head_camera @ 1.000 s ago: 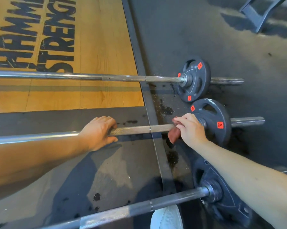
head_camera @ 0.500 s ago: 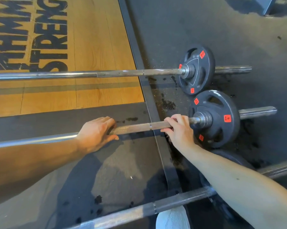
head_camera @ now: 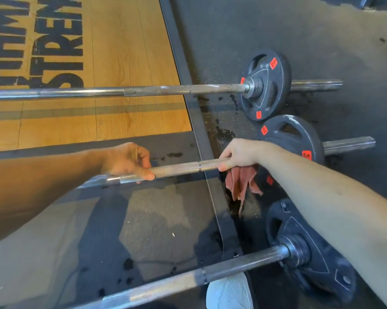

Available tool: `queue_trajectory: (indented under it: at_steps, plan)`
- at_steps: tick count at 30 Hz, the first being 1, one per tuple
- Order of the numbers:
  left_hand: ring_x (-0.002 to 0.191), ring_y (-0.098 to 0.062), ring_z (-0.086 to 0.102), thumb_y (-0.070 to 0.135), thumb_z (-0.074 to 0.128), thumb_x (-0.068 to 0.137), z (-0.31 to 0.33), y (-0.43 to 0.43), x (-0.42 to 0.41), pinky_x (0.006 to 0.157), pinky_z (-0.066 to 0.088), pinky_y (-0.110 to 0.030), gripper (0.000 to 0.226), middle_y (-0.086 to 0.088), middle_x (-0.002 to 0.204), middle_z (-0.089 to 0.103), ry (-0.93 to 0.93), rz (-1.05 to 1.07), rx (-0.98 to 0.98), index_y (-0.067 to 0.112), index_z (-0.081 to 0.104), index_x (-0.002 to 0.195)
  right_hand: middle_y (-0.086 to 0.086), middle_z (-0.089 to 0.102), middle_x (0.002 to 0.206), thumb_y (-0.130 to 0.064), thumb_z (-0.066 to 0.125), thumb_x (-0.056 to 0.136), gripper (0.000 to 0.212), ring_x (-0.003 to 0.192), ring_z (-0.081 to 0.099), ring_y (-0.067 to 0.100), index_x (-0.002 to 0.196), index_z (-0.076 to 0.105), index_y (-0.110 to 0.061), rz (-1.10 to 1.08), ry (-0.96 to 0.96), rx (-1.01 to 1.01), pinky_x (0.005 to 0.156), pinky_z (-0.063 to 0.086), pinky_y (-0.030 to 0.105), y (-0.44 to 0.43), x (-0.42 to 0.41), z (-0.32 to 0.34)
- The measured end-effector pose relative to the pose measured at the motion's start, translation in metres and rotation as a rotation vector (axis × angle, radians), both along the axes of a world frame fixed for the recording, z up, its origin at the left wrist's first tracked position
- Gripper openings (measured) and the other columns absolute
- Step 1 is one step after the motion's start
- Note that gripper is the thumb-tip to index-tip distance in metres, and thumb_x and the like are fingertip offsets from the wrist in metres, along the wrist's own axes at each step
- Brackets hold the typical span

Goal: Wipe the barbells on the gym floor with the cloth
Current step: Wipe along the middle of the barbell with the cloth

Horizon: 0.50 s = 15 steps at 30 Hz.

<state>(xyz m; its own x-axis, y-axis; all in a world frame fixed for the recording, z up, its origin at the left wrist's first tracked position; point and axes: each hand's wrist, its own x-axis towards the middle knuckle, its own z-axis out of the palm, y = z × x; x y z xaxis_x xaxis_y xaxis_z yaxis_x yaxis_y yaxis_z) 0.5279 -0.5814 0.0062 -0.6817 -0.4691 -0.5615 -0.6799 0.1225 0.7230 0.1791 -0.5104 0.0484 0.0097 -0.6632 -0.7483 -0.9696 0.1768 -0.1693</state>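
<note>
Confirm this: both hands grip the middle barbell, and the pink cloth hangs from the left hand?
No: the head view shows the pink cloth hanging from the right hand, not the left hand. Both hands do grip the middle barbell.

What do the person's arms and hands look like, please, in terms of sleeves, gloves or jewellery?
Both arms are bare: no sleeve shows on the left forearm or the right forearm. The left hand and the right hand wear no gloves, and no watch, ring or wristband is visible.

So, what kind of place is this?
Probably a gym's weightlifting area: long steel barbells with round black weight plates on dark rubber flooring, beside a wooden platform with big black lettering.
</note>
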Motion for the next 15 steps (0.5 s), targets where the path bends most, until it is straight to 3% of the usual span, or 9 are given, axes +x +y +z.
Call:
queue_trajectory:
  at_steps: [3, 6, 8, 10, 13, 15]
  plan:
    - [0.087, -0.018, 0.07, 0.059, 0.088, 0.065, -0.001, -0.003, 0.0, 0.091, 0.055, -0.046, 0.043, 0.001, 0.08, 0.076, -0.028, -0.007, 0.026, 0.021, 0.074, 0.08, -0.012, 0.075, 0.099, -0.051, 0.082, 0.077, 0.035, 0.092, 0.07, 0.014, 0.108, 0.078, -0.035, -0.03, -0.008, -0.079, 0.088, 0.059, 0.038, 0.001, 0.001, 0.0]
    - [0.088, -0.018, 0.07, 0.06, 0.087, 0.063, -0.004, 0.0, 0.002, 0.092, 0.055, -0.047, 0.041, 0.003, 0.082, 0.076, -0.037, 0.028, 0.005, 0.025, 0.074, 0.077, -0.007, 0.056, 0.136, -0.034, 0.085, 0.079, 0.069, 0.118, 0.056, 0.011, 0.142, 0.057, -0.028, -0.163, -0.09, -0.298, 0.104, 0.044, 0.028, 0.03, -0.007, -0.006]
    - [0.087, -0.018, 0.069, 0.059, 0.086, 0.067, -0.006, 0.003, 0.003, 0.088, 0.057, -0.046, 0.037, 0.005, 0.081, 0.075, -0.042, 0.033, -0.023, 0.026, 0.072, 0.079, -0.004, 0.039, 0.147, -0.022, 0.084, 0.081, 0.079, 0.126, 0.046, 0.009, 0.149, 0.044, -0.025, -0.31, -0.178, -0.437, 0.107, 0.035, 0.025, 0.053, -0.012, -0.009]
    - [0.084, -0.018, 0.068, 0.062, 0.083, 0.072, -0.006, 0.008, 0.002, 0.082, 0.058, -0.046, 0.038, 0.007, 0.082, 0.074, -0.066, 0.014, -0.084, 0.028, 0.069, 0.083, -0.001, 0.037, 0.142, -0.015, 0.084, 0.08, 0.072, 0.123, 0.046, 0.008, 0.142, 0.048, -0.02, -0.503, -0.219, -0.598, 0.105, 0.035, 0.022, 0.072, -0.014, -0.014]
    - [0.08, -0.02, 0.067, 0.057, 0.081, 0.078, -0.004, 0.015, 0.0, 0.076, 0.057, -0.044, 0.037, 0.006, 0.084, 0.072, -0.08, 0.035, -0.168, 0.026, 0.065, 0.089, -0.002, 0.051, 0.12, -0.012, 0.082, 0.082, 0.034, 0.111, 0.053, 0.011, 0.114, 0.069, -0.017, -0.687, -0.141, -0.922, 0.102, 0.044, 0.025, 0.088, -0.012, -0.02]
    - [0.08, -0.019, 0.066, 0.055, 0.078, 0.081, -0.002, 0.02, -0.002, 0.075, 0.056, -0.041, 0.034, 0.005, 0.087, 0.07, -0.107, 0.035, -0.225, 0.027, 0.062, 0.091, -0.004, 0.056, 0.112, -0.007, 0.072, 0.091, 0.02, 0.112, 0.055, 0.017, 0.107, 0.074, -0.018, -0.746, -0.067, -1.038, 0.106, 0.044, 0.029, 0.092, -0.007, -0.025]
